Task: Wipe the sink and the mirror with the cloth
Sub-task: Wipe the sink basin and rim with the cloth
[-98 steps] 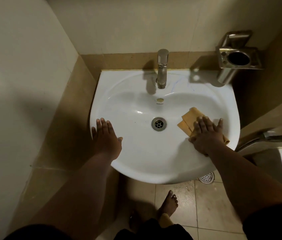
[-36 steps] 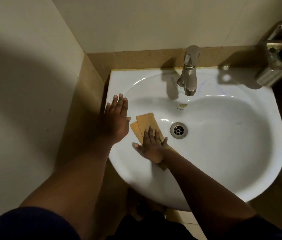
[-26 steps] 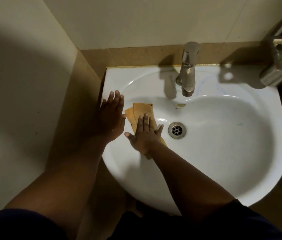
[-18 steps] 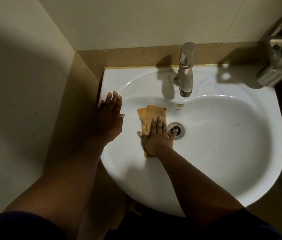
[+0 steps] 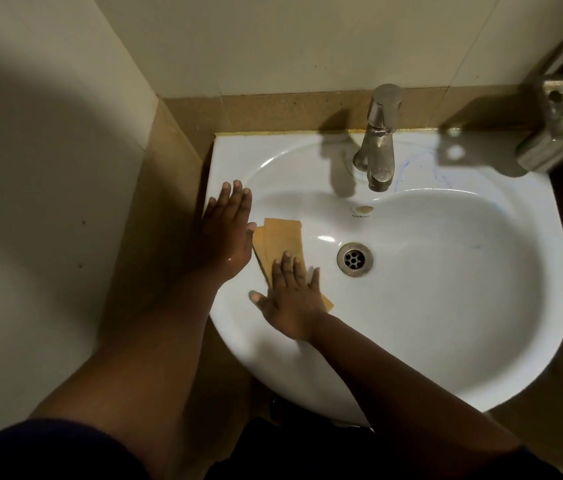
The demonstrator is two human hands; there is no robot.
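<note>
Orange cloth [image 5: 282,242] lies flat on the left inner slope of the sink [image 5: 446,306], pinned under the right hand [image 5: 290,299].
Its long axis runs away from the straight, spread fingers [image 5: 287,268], drain [image 5: 354,259] just right; left hand [image 5: 226,233], fingers flat, rests on the rim beside it.

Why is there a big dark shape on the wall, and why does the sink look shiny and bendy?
Head view: the dark shape on the left wall is a shadow, with another behind the tap; bright glints show on the sink near the drain; the wide lens curves the edges; the picture is dim and slightly soft.
</note>
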